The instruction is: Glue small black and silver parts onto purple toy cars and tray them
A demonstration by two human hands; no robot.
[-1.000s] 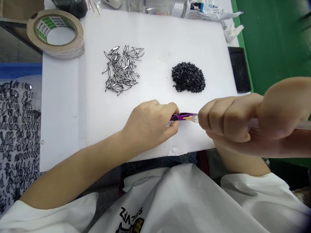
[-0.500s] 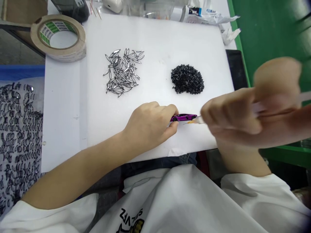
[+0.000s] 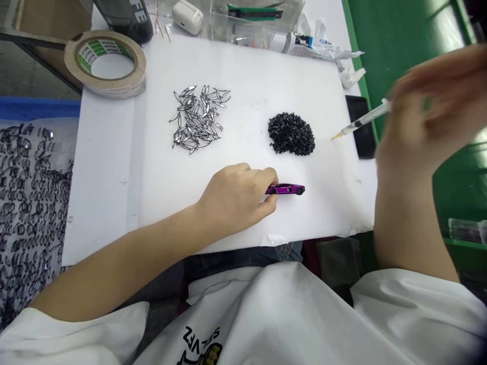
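My left hand (image 3: pixel 239 200) rests on the white board (image 3: pixel 213 213) with its thumb and fingers closed on the rear or front end of a small purple toy car (image 3: pixel 287 189). The car's other end sticks out to the right. A thin syringe (image 3: pixel 361 123) with a yellow tip slants at the right edge of the board and looks sharp. Just beyond its back end is my right hand (image 3: pixel 429 111), raised and smeared by motion. Its fingers stretch toward the right edge, apart from the thumb. The syringe's back end meets the hand's outline, so contact is unclear.
On the board lie a heap of small black pieces (image 3: pixel 291 134) and a spread of black-edged, leaf-shaped pieces (image 3: pixel 198 119). A tape roll (image 3: pixel 110 86), dark bottle (image 3: pixel 129 20), white earphone case (image 3: pixel 187 16), clear box (image 3: pixel 253 30) and black phone (image 3: pixel 360 126) stand around it.
My right hand has moved up and right, away from the toy car. The syringe it held beside the car is now at the board's right edge. My left hand keeps the car.
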